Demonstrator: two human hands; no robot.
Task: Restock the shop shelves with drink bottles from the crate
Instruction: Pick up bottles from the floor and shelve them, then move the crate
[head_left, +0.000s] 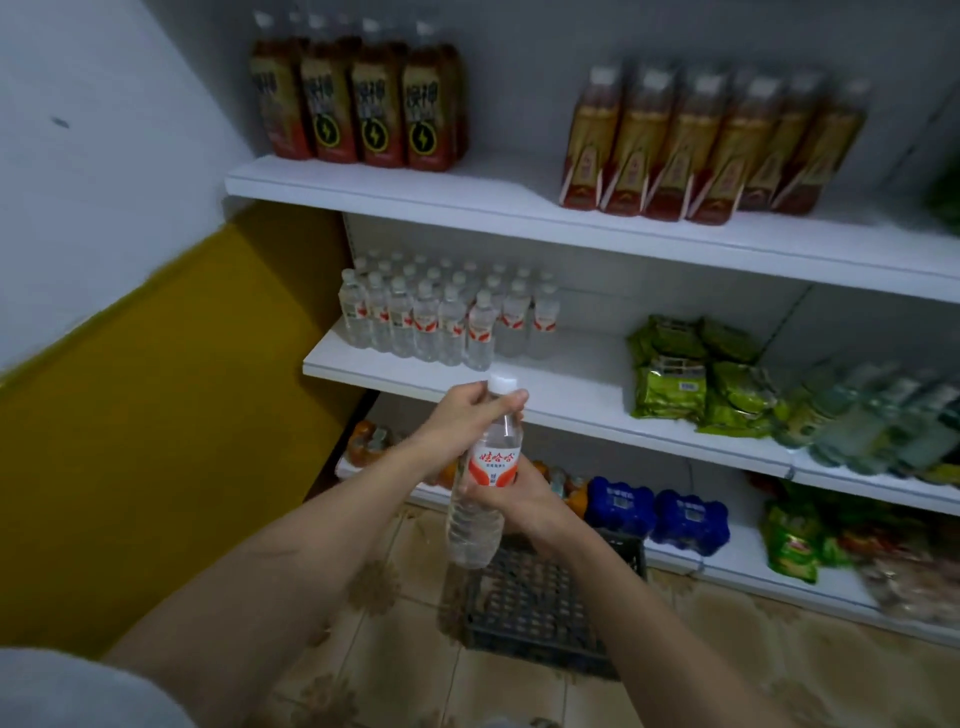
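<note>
I hold one clear water bottle (483, 483) with a white cap and a red-and-white label, upright in front of the middle shelf (571, 400). My left hand (467, 415) grips its neck just under the cap. My right hand (519, 499) wraps its lower body from the right. Below the bottle, on the floor, stands a dark plastic crate (540, 608); I see no bottles through its grid bottom. Several matching water bottles (441, 317) stand in rows at the left end of the middle shelf.
The top shelf (467, 197) carries dark energy-drink bottles (358, 109) and red-gold bottles (701, 145). Green snack packs (696, 374) and pale bottles (872, 426) lie right of the bare shelf space. Blue packs (654, 512) sit on the bottom shelf. A yellow-and-white wall (156, 389) closes the left.
</note>
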